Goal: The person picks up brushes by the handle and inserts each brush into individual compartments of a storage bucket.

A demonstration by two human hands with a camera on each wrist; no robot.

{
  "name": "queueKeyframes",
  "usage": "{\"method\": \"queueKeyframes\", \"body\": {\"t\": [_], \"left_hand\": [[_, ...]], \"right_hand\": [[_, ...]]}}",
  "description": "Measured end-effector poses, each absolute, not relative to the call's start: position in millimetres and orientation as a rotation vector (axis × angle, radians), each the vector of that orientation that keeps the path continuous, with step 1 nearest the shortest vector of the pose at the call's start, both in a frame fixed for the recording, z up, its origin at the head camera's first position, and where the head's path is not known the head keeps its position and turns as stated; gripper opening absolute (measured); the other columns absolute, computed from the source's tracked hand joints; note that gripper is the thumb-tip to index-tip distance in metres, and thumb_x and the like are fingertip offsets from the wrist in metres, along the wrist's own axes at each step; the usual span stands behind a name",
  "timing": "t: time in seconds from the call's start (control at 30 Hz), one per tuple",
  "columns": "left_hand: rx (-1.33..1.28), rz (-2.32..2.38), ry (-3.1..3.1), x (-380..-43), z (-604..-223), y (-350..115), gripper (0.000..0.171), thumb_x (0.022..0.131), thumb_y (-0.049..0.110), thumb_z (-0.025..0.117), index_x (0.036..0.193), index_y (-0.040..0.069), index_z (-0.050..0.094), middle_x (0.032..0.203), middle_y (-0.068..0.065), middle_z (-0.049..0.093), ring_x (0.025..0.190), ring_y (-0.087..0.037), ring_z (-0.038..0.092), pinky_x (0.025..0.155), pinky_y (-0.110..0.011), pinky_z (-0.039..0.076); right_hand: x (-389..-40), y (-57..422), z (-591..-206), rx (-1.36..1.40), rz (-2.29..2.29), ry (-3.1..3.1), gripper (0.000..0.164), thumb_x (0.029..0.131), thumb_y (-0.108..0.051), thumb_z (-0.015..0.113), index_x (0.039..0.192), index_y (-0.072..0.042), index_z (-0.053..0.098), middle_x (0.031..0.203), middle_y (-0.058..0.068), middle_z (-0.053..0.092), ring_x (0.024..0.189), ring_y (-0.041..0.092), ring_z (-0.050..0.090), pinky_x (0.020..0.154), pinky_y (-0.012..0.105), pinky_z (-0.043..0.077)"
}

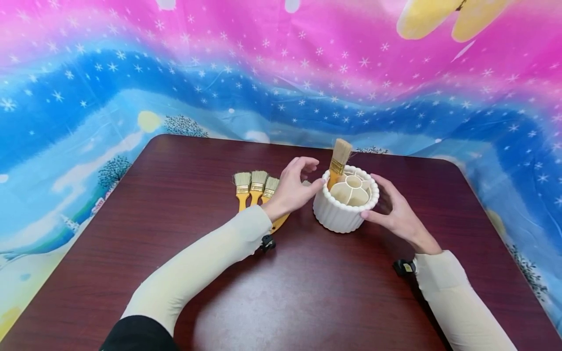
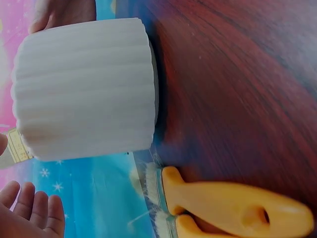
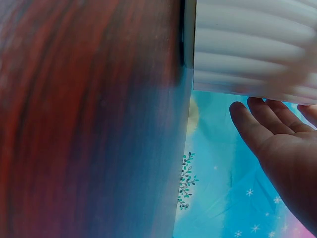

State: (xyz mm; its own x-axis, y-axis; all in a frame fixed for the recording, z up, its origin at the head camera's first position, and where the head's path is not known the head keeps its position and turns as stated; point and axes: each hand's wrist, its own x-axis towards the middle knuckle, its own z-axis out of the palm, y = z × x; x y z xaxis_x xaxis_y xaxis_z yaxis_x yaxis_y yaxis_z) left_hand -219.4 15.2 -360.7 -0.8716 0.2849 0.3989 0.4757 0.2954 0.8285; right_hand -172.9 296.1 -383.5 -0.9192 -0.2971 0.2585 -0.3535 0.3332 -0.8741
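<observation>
A white round brush holder [image 1: 340, 214] with a fluted wall and a beaded rim stands on the table, its inside split into compartments round a central ring. One paintbrush [image 1: 340, 158] leans in a left-hand compartment, bristles up. My right hand [image 1: 397, 214] holds the holder's right side, thumb at the near rim and fingers round the far side. Left of the holder, my left hand [image 1: 295, 189] has its thumb tip beside the rim near that brush; the other fingers are loosely bent with nothing between them. More paintbrushes [image 1: 243, 185] lie partly hidden behind the left hand.
The dark red-brown wooden table [image 1: 290, 297] carries everything. In the left wrist view, a yellow brush handle [image 2: 223, 198] with a hanging hole lies close by the holder. A patterned pink and blue cloth [image 1: 246, 83] hangs behind the table's back edge.
</observation>
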Motion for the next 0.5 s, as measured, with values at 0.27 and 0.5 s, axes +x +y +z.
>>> {"method": "queueKeyframes", "body": {"t": [0.27,0.5], "left_hand": [[-0.688,-1.621,-2.405,-218,-362,0,0.039,0.086,0.020,0.070,0.121,0.009,0.057,0.111,-0.003,0.056,0.101,-0.013,0.054,0.088,-0.035,0.048],[-0.667,-1.620,-2.417,-216,-362,-14,0.038,0.086,0.019,0.070,0.121,0.009,0.057,0.112,-0.007,0.056,0.100,-0.014,0.054,0.088,-0.034,0.048]], "right_hand": [[-172,297,-383,0.609,1.663,-2.524,0.088,0.075,0.005,0.075,0.148,-0.010,0.029,0.142,0.014,0.041,0.120,0.012,0.048,0.094,0.016,0.042],[-173,297,-384,0.629,1.656,-2.518,0.088,0.075,0.007,0.075,0.148,-0.013,0.030,0.142,0.014,0.040,0.120,0.012,0.048,0.094,0.016,0.042]]}}
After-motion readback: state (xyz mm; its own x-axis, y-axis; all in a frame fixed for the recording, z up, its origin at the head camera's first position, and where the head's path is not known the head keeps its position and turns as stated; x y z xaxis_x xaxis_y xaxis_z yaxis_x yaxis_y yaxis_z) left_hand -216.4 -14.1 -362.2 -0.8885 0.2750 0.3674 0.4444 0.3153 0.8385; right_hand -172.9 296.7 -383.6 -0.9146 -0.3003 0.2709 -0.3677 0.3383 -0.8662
